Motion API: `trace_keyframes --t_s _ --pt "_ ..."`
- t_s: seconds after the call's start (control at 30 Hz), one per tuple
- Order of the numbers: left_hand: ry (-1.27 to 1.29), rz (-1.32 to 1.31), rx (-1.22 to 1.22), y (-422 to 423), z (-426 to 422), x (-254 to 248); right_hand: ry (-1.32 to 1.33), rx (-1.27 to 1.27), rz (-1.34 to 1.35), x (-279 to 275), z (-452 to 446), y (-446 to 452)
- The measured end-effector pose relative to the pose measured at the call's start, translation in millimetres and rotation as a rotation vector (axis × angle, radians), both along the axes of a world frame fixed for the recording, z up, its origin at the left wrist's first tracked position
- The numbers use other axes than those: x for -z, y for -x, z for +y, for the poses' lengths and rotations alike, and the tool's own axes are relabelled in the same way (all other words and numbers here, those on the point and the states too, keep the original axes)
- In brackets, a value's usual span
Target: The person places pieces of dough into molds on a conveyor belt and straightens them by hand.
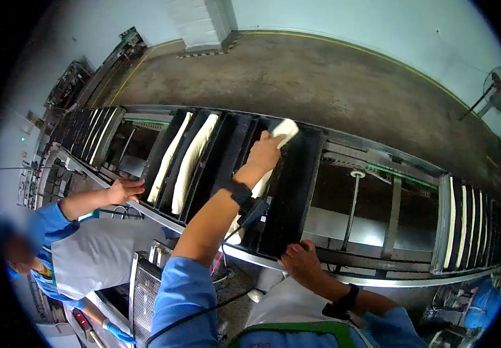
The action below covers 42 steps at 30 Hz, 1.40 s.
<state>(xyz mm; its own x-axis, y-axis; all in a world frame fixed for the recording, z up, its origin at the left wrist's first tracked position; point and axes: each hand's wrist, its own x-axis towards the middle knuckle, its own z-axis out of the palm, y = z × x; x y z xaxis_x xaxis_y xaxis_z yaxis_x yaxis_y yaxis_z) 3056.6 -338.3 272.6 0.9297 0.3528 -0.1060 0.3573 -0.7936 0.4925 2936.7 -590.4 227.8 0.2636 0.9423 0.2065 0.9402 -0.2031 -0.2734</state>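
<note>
My left hand [265, 152] is closed around the upper end of a long pale dough strip [286, 131], over a black channelled tray [291, 191] on the conveyor. The lower part of that strip is partly hidden behind my forearm. At the near right corner of the same tray, my right hand [302, 261] rests with its fingers curled at the rim. Two more dough strips, one thin [171, 156] and one thicker [192, 162], lie in channels of the tray to the left.
A co-worker's hand [126, 191] is at the tray's left near corner. More trays with dough strips stand at the far left [96, 133] and right [465, 226] of the conveyor. A metal rack [146, 296] is below at left; a fan [500, 95] stands at right.
</note>
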Motion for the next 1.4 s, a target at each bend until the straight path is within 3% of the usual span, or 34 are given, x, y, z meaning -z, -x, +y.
trace_keyframes --t_s 0.07,0.17,0.2,0.27,0.4,0.53,0.6,0.67,0.73,0.87,0.9,0.93,0.97,1.03,1.1,1.13,1.2,1.23,1.27,1.33,1.4 --pt "-0.041 0.025 -0.021 6.1 12.5 8.4 0.008 -0.012 0.021 0.7 2.4 -2.0" --pt "-0.381 -0.235 0.273 16.8 44.1 67.7 0.065 -0.016 0.044 -1.4 4.3 -4.4" --pt "-0.378 -0.228 0.270 26.0 41.2 56.7 0.072 -0.004 0.055 -2.1 6.2 -5.2" --pt "-0.094 0.241 0.193 57.0 22.1 23.2 0.090 -0.001 0.080 -7.8 5.9 -5.1" --pt "-0.119 0.464 0.389 133.3 4.1 6.4 -0.013 -0.052 0.135 -9.0 4.0 -1.6" --pt "-0.105 0.557 0.302 175.1 -19.0 -14.5 0.003 -0.056 0.116 -19.5 8.1 -2.4" --pt "0.056 0.418 0.256 179.1 -16.6 0.6 -0.015 -0.058 0.115 -24.1 9.1 -2.6" --pt "0.037 0.281 0.315 189.2 -14.0 15.4 -0.017 -0.051 0.093 -27.1 8.8 -1.7" --pt "-0.271 0.170 0.210 191.7 -31.3 9.5 0.006 -0.032 0.100 -31.4 6.5 -0.8" --pt "-0.257 0.525 0.247 184.9 -40.9 -29.1 -0.009 -0.038 0.104 -38.7 3.4 4.9" --pt "-0.351 0.403 0.300 192.5 -37.4 -13.8 -0.009 -0.072 0.110 -42.3 1.0 6.1" --pt "-0.372 0.348 0.229 192.7 -45.0 -41.1 -0.027 -0.147 0.100 -37.5 3.4 5.9" --pt "-0.376 0.279 0.173 191.1 -40.9 -14.4 -0.050 -0.099 0.080 -34.7 3.7 7.6" --pt "-0.293 0.377 0.102 190.8 -44.8 -18.3 -0.092 -0.063 0.022 -36.1 5.5 10.5" --pt "-0.327 0.400 0.110 210.1 -60.6 -57.4 -0.098 -0.066 -0.025 -46.0 5.4 11.5" --pt "-0.359 0.376 -0.006 214.9 -63.5 -35.4 -0.080 -0.055 -0.029 -45.3 4.6 12.0" --pt "-0.375 0.128 0.009 257.3 -71.4 -34.0 -0.106 -0.055 -0.096 -30.0 2.3 14.9" --pt "-0.353 0.114 -0.008 282.2 -72.8 -41.8 -0.106 0.008 -0.138 -26.2 2.9 16.3" --pt "-0.331 0.104 -0.020 310.7 -76.0 -48.2 0.055 0.052 -0.141 -24.0 5.0 16.9" --pt "-0.292 -0.043 -0.108 370.8 -75.7 -42.9 -0.051 0.034 -0.192 -12.0 6.7 13.4" --pt "-0.205 0.015 -0.216 440.0 -80.0 -34.3 -0.017 0.031 -0.169 -7.2 6.9 16.6"
